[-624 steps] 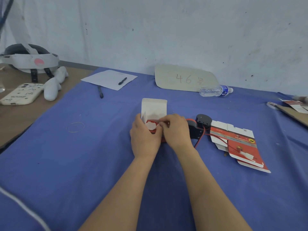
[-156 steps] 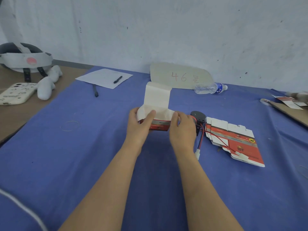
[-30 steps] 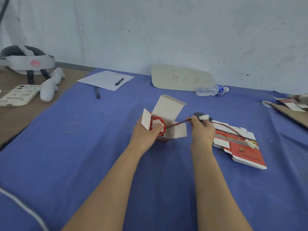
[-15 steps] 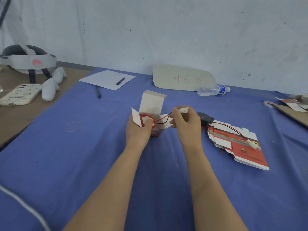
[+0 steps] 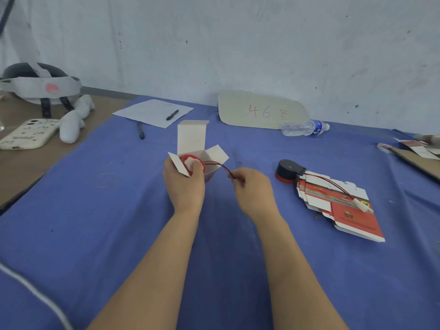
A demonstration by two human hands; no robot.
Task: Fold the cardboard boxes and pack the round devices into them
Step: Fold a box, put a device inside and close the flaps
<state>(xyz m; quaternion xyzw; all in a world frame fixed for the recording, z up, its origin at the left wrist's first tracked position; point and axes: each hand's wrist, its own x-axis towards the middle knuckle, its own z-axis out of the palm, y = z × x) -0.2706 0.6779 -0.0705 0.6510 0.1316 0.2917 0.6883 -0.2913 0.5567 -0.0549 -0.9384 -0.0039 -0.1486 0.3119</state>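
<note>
Step in hand, as we read it: stowing the lead, device already seated.

- Our left hand (image 5: pixel 184 186) grips the box (image 5: pixel 192 139) upright, lid flap standing and both side flaps splayed out. The round device (image 5: pixel 188 161) sits in the open mouth, white centre facing up.
- The left thumb rests on the device's face. The other fingers wrap the box body and are mostly hidden.
- Our right hand (image 5: pixel 252 191) pinches the wire (image 5: pixel 217 165) between thumb and fingertips, just right of the box and clear of it. The wire arcs from the device over the right box edge into that pinch. The connector isn't visible; probably inside the fist, can't tell.

To do it well:
- Hold the thumb down so tugging the wire doesn't lift the device out.
- Loop the wire loosely and lay it on top of the device, connector last.
- Keep the wire off the flap creases, or the lid won't tuck.
- Then side flaps in, lid down.

Queue: second device (image 5: pixel 287 171) on the blue cloth (image 5: pixel 119 234), touching the stack of flat boxes (image 5: pixel 345 210), its lead lying across them.
</note>
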